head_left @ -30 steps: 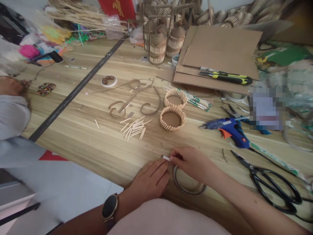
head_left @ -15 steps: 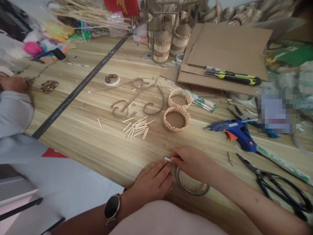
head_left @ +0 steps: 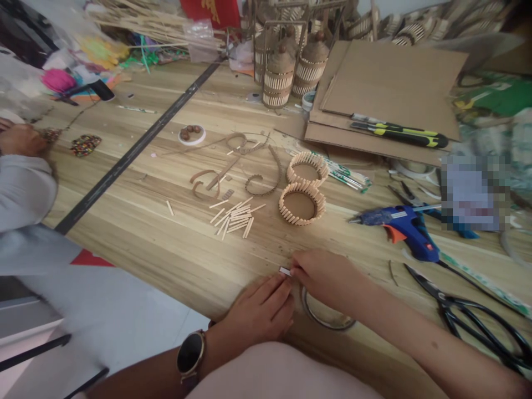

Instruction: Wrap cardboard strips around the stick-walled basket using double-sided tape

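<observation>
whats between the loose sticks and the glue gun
In the head view, the nearer round basket stands between the loose sticks and the blue glue gun.

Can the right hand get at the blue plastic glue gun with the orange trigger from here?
Probably yes: only wooden tabletop shows between the right hand and the blue glue gun, though that hand appears to pinch a small white rectangular strip that it might first release.
</observation>
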The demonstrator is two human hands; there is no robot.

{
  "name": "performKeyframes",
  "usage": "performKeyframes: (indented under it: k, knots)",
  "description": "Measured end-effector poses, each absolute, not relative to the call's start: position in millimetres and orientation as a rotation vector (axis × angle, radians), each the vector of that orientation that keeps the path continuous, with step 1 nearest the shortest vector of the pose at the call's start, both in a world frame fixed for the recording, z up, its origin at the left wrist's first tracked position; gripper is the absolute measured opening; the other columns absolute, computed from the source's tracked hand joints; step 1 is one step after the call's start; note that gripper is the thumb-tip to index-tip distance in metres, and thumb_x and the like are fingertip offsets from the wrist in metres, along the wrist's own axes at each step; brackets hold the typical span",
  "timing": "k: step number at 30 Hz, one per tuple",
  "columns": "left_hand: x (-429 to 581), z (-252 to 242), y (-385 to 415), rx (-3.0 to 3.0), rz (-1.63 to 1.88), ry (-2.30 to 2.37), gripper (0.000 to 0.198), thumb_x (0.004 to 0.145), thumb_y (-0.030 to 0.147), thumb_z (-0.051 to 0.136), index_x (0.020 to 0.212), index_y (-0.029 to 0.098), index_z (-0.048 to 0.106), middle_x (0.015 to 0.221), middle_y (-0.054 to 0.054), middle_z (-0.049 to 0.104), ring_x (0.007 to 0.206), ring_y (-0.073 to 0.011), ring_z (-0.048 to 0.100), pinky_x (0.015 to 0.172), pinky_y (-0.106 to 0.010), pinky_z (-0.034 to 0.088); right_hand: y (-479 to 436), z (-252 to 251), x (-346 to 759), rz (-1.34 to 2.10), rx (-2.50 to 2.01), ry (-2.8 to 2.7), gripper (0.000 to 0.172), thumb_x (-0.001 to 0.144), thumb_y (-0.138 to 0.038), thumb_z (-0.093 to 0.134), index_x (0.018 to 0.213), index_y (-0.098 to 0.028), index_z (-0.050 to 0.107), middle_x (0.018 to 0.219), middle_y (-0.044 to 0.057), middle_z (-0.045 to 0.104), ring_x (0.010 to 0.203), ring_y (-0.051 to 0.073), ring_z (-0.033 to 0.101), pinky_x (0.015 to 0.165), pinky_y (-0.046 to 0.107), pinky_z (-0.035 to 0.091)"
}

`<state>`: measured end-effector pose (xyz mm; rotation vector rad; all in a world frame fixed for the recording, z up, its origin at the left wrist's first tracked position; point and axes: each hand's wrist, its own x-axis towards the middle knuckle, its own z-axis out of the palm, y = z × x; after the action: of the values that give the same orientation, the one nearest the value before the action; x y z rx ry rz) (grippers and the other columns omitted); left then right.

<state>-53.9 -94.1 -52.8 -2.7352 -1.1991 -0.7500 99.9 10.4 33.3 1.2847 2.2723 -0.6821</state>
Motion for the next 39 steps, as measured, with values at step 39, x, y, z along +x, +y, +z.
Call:
performKeyframes:
  k: [39]
  knots:
    - [-51,-44,-90,-2.723,-0.597,-1.265,0.024,0.094,0.032,0.048,0.097,0.015,0.064,0.114,-0.016,0.065,0.105,-0.0228,0.064,0.088,-0.033,0.051,15,32,116,-0.968,1.345,2.176,0.038,0.097,-0.019,0.041,0.076,-0.018,0.072,0.061,0.003,0.069,0.052,0.013,0.06,0.052,0.024,0.038]
